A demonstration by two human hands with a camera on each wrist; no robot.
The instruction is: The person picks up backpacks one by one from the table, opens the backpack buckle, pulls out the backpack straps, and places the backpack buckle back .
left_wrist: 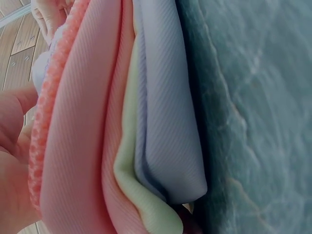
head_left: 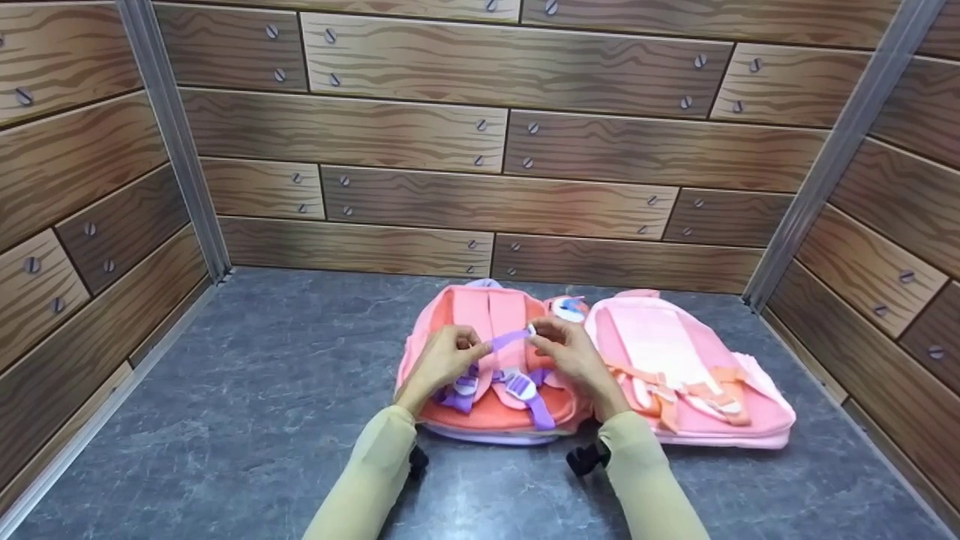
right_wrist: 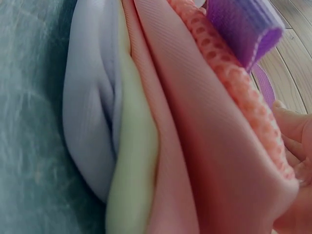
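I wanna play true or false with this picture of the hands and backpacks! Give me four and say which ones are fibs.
1. The left hand and right hand hold a purple strap. True.
2. The coral backpack and pale pink backpack rest on the table. True.
3. The pale pink backpack is left of the coral backpack. False: it's on the right in the head view.
4. The sleeves are black. False: the sleeves are pale yellow-green.
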